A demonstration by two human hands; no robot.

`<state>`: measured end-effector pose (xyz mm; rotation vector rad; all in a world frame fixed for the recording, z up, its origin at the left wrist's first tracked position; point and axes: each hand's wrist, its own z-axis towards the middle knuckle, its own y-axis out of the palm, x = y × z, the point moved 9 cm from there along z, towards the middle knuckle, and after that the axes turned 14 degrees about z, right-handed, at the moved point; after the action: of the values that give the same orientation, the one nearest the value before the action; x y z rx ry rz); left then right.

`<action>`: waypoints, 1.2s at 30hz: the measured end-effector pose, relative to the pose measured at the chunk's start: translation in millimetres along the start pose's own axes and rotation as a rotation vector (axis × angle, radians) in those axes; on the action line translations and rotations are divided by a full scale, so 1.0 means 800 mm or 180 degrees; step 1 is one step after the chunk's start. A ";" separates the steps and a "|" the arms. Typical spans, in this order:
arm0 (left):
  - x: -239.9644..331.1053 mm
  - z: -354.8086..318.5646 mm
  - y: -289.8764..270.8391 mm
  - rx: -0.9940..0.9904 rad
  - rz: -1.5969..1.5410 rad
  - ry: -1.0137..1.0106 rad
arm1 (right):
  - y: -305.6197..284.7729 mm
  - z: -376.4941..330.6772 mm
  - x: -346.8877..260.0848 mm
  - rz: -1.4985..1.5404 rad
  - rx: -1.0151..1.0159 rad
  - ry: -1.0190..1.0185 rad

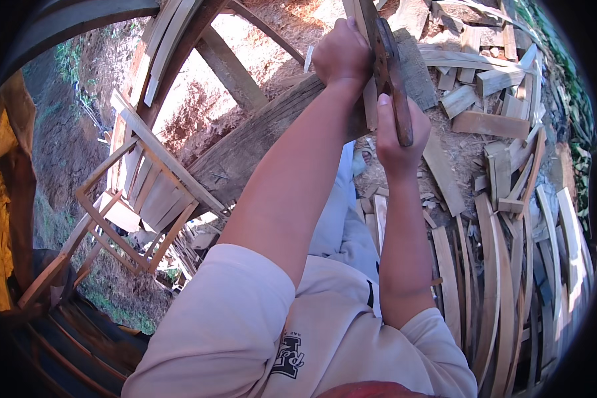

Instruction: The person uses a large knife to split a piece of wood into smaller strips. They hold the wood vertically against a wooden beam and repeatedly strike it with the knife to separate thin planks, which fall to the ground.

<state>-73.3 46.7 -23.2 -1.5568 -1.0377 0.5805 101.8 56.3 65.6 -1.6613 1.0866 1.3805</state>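
Note:
My left hand (342, 54), fingers curled, is closed at the edge of a narrow wooden board (359, 9) that stands up from the bench beam. My right hand (410, 136) is wrapped round a dark brown wooden tool with a rounded end (402, 118), its thumb lying along the side. That tool lies close against the board; its working part and exact kind are hidden. Beneath both hands runs a thick weathered beam (245, 149), slanting from lower left to upper right.
Offcuts and short blocks (491, 125) are heaped at the right. Long strips of wood (504, 278) lie below them. At the left stands a thin wooden frame (129, 212) beside leaning planks (169, 40). Sawdust and shavings (272, 30) cover the ground beyond the beam.

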 end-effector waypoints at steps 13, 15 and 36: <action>-0.004 0.004 0.013 -0.0022 0.0069 -0.0078 | -0.029 -0.108 -0.025 0.0006 0.0327 0.0163; -0.011 0.007 0.016 -0.0023 0.0084 -0.0071 | -0.039 -0.154 -0.046 -0.0145 0.0284 0.0265; -0.005 -0.004 0.002 -0.0145 -0.0081 -0.0066 | -0.070 -0.152 -0.055 0.0247 0.0270 0.0544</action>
<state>-72.2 41.5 -24.9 -1.5781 -1.0914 0.5601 197.0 -24.4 131.3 -1.7153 1.3013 1.2394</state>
